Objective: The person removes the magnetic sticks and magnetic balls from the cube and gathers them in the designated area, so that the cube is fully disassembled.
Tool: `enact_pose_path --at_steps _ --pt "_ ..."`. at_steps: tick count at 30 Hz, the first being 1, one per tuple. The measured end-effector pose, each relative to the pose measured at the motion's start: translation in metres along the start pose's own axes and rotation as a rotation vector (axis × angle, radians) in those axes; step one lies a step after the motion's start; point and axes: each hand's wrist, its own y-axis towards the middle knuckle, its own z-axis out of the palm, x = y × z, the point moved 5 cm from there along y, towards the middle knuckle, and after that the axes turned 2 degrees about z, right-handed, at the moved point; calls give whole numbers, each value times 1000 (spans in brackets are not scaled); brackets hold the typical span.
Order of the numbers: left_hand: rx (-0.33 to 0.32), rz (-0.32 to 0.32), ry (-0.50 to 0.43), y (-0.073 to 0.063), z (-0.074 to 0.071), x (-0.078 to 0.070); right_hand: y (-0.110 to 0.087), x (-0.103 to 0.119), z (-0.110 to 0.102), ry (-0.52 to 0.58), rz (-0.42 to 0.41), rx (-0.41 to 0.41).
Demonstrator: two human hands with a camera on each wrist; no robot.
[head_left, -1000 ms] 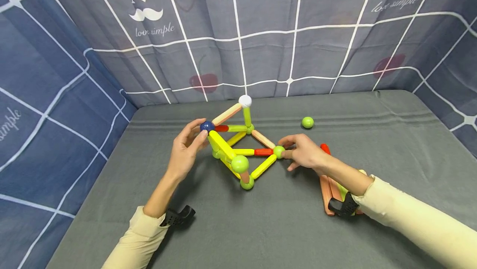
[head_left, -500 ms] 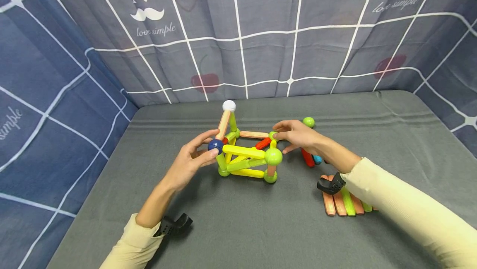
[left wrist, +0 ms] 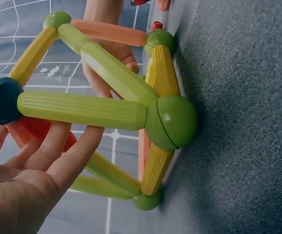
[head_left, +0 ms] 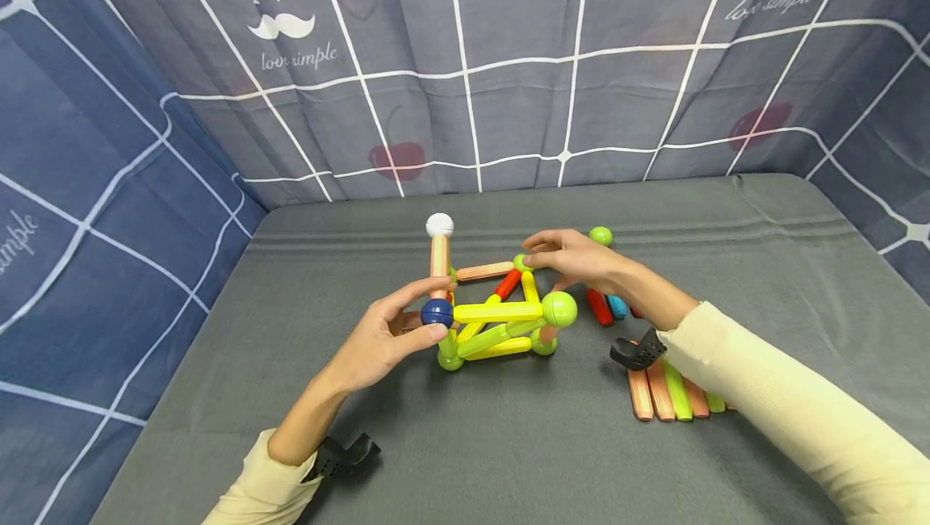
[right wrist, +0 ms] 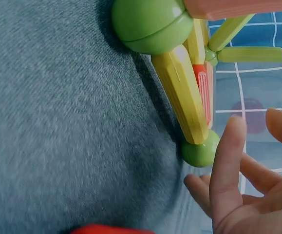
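Observation:
A frame of magnetic rods and balls stands on the grey cloth, its corners joined by yellow, green, peach and red rods. My left hand (head_left: 374, 343) pinches the dark blue ball (head_left: 437, 312) at its upper near-left corner, with fingers behind it in the left wrist view. From this ball a yellow rod (head_left: 497, 312) runs to a large green ball (head_left: 559, 309), and a peach rod (head_left: 439, 254) goes back to a white ball (head_left: 439, 225). Beside the low far-right green ball (head_left: 521, 263) is my right hand (head_left: 581, 258), fingers extended; contact is hard to tell.
One loose green ball (head_left: 601, 236) lies behind my right hand. Red (head_left: 600, 307) and blue (head_left: 617, 307) rods lie under the right forearm. Nearer me, several peach and green rods (head_left: 676, 392) lie in a row, partly hidden by the sleeve. A checked curtain (head_left: 508, 65) hangs behind.
The frame has turned so its yellow top rod now lies across the view. My left hand has come nearer and rightward with the blue ball; the right hand has shifted left and farther away.

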Motion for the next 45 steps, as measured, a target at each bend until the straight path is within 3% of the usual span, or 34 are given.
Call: enact_pose_path --at_steps 4,9,13,17,21,35,41,45 --pt "11 20 -31 0 0 0 -20 10 -4 0 -46 -49" --pt "30 44 -86 2 0 0 -65 34 -6 28 -93 -73" --pt "28 49 -118 3 -1 1 -96 48 -2 8 -137 -32" --pt "24 48 -119 2 -2 2 -112 54 8 -54 -192 39" --pt "24 49 -115 1 -3 2 -114 56 19 -128 -258 97" --pt "43 37 -111 1 -1 1 -110 62 32 -131 -336 220" --pt "37 43 -115 0 -2 1 -109 60 21 -31 -285 138" --pt "34 46 -116 0 -3 1 -110 58 14 -20 -253 76"
